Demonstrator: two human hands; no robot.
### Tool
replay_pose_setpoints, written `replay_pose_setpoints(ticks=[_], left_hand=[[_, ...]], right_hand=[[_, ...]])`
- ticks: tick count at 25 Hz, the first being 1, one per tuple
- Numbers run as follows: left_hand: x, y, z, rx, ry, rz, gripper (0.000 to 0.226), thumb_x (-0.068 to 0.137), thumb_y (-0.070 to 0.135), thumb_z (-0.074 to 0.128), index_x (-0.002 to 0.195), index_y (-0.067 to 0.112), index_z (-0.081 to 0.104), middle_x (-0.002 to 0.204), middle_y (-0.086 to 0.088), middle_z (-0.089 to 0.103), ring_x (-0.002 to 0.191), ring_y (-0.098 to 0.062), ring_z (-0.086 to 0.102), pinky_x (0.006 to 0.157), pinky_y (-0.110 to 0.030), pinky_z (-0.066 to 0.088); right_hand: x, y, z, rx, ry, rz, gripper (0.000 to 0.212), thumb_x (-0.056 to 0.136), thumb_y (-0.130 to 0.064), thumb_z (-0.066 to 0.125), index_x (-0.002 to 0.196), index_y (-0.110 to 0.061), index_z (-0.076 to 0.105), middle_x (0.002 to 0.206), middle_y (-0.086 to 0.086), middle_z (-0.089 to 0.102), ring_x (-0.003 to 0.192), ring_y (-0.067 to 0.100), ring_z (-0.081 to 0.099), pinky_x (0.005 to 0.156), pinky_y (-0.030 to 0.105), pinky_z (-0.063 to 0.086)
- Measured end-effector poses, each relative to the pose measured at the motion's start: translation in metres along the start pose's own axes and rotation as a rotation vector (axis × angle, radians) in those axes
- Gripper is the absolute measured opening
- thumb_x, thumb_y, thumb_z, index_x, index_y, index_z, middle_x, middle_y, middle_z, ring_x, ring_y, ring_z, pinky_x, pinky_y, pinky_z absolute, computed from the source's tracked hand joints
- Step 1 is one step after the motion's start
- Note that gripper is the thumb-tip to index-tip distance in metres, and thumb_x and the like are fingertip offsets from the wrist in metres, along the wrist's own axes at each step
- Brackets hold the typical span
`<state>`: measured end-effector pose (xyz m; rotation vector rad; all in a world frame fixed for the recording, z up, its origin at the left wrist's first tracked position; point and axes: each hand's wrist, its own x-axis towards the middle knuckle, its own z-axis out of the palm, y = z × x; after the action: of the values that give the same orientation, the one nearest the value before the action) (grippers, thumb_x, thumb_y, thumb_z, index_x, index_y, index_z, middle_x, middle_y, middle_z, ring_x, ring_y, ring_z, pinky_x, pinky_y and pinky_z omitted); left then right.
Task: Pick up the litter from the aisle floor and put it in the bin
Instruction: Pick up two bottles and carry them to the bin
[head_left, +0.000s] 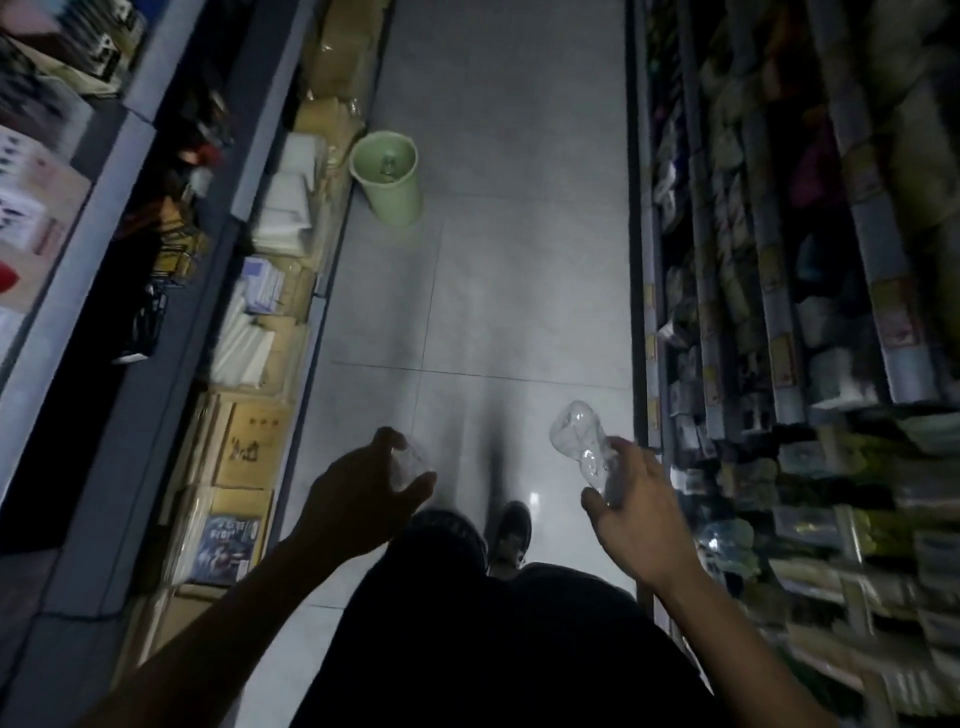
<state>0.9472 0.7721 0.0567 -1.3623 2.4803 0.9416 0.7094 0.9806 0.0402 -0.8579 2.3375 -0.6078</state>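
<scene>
Carrying step: right hand (631, 512) grips a crushed clear bottle (579, 441), left hand (358, 499) curls round another clear piece (410, 465); next, reach the green bin (397, 200) upper centre.

A narrow aisle in a small shop, dimly lit.

A grey tiled floor (498, 260) runs from 6 o'clock up to 12 o'clock between two rows of grey metal shelving. The shelves at 9 o'clock (156, 249) carry stacks of packaged paper goods, flat boxes and cardboard cartons (249, 447) along the bottom row. The shelves at 3 o'clock (779, 260) are packed tightly with many small packaged products, with what look like small labels on the shelf edges. A pale green bin (389, 179) stands on the floor at 11 o'clock, just beside the left shelving.
</scene>
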Motion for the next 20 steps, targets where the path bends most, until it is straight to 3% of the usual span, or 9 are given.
replay_pose_setpoints(ticks=[4,7,9,13,17,20], left_hand=[[0.050,0.006,-0.016,-0.036,-0.053,-0.130,0.053,0.090,0.061,0.063,0.126,0.026,0.047,0.104,0.009,0.062,0.079,-0.009,0.059,0.055,-0.016,0.039],[0.103,0.007,-0.040,-0.072,-0.024,-0.226,0.050,0.090,0.060,0.063,0.121,0.025,0.046,0.093,0.008,0.062,0.075,-0.012,0.059,0.056,-0.019,0.043],[0.148,0.010,-0.061,-0.069,-0.042,-0.237,0.049,0.091,0.058,0.063,0.122,0.026,0.045,0.096,0.007,0.062,0.078,-0.012,0.057,0.056,-0.016,0.038],[0.260,0.021,-0.114,-0.044,0.045,-0.225,0.057,0.086,0.066,0.058,0.125,0.025,0.052,0.105,0.001,0.068,0.086,-0.021,0.064,0.069,-0.033,0.052],[0.373,0.049,-0.177,-0.029,0.006,-0.070,0.068,0.079,0.071,0.056,0.128,0.026,0.044,0.099,0.007,0.061,0.078,-0.015,0.060,0.064,-0.029,0.052],[0.452,0.077,-0.210,-0.016,0.048,-0.100,0.059,0.084,0.066,0.058,0.124,0.024,0.049,0.088,0.004,0.060,0.076,-0.019,0.059,0.069,-0.033,0.052]], right_hand=[[0.120,-0.043,-0.029,-0.051,-0.014,-0.125,0.061,0.082,-0.032,0.063,0.140,-0.025,0.043,0.125,-0.001,0.053,0.121,0.023,0.046,0.094,0.043,0.049],[0.206,-0.082,-0.042,-0.077,-0.027,-0.197,0.057,0.084,-0.028,0.065,0.137,-0.024,0.044,0.120,-0.003,0.053,0.115,0.019,0.046,0.089,0.035,0.046],[0.255,-0.102,-0.047,-0.087,-0.027,-0.213,0.057,0.084,-0.024,0.068,0.136,-0.022,0.046,0.118,-0.002,0.053,0.113,0.020,0.047,0.086,0.032,0.040],[0.326,-0.126,-0.059,-0.061,-0.030,-0.172,0.060,0.082,-0.021,0.073,0.136,-0.020,0.047,0.116,-0.001,0.052,0.111,0.023,0.049,0.086,0.035,0.041],[0.385,-0.129,-0.076,-0.102,-0.034,-0.052,0.062,0.079,-0.033,0.064,0.136,-0.016,0.050,0.119,0.004,0.057,0.111,0.026,0.051,0.089,0.038,0.045],[0.430,-0.130,-0.095,-0.081,0.000,0.041,0.054,0.081,-0.023,0.071,0.131,-0.012,0.055,0.114,0.007,0.060,0.108,0.031,0.055,0.083,0.035,0.040]])
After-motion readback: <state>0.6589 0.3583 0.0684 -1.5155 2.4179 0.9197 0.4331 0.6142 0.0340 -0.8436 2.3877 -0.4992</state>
